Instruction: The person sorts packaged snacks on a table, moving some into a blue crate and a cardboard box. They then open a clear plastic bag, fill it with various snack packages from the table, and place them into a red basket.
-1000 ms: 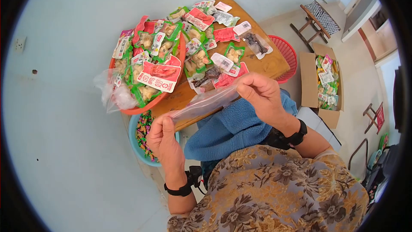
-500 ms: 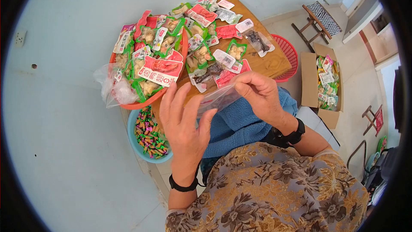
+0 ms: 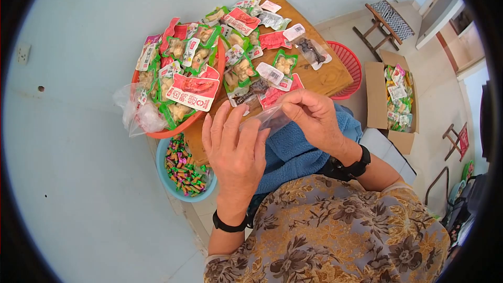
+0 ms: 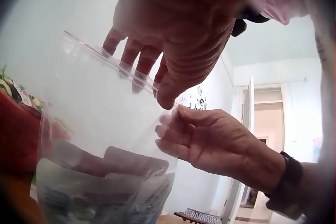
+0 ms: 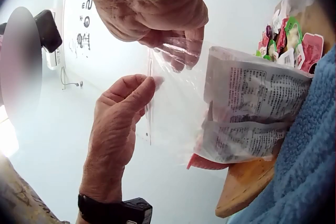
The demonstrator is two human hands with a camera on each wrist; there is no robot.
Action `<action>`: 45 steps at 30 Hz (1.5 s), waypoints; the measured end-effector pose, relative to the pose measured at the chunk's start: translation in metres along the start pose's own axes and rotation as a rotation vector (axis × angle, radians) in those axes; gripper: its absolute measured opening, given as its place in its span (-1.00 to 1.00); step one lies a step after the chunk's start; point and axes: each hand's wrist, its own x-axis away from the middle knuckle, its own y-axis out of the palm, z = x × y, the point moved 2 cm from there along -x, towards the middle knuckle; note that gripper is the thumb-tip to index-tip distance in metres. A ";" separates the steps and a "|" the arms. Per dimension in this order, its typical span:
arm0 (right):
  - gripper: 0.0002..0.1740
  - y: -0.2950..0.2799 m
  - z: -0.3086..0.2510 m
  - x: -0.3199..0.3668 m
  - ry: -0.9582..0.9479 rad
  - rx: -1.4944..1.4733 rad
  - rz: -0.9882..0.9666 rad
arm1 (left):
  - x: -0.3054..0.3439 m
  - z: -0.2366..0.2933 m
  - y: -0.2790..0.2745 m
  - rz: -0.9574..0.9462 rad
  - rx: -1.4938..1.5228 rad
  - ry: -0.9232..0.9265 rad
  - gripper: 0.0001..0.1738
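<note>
Between both hands hangs a clear zip-lock bag [image 3: 276,117], upright, its seal strip at the top. Printed silvery pouches [image 5: 251,94] fill its lower part. My left hand [image 3: 236,158] pinches the seal with the thumb; in the left wrist view its other fingers [image 4: 131,56] spread along the strip's far side. At the bag's upper corner, my right hand [image 3: 315,124] pinches the plastic between thumb and fingers, close beside the left thumb. Just beyond the hands, vacuum-packed snacks [image 3: 243,68] lie on the wooden table [image 3: 327,78].
An orange basket [image 3: 220,57] heaped with snack packs stands at the table's left. Below it is a blue basin [image 3: 161,170] of wrapped sweets. A red basket [image 3: 352,65], a cardboard box [image 3: 375,94] of packets and a folding stool [image 3: 390,20] are to the right. Blue fleece [image 3: 288,152] covers the lap.
My left hand has left the bag's far left end and moved right along the seal, its fingers spreading. The right hand keeps hold of its corner; the bag's top is no longer stretched between them.
</note>
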 end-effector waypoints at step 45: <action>-0.93 -0.003 -0.002 -0.007 -0.026 0.071 -0.196 | 0.035 -0.051 -0.028 -0.089 0.113 -0.140 -0.82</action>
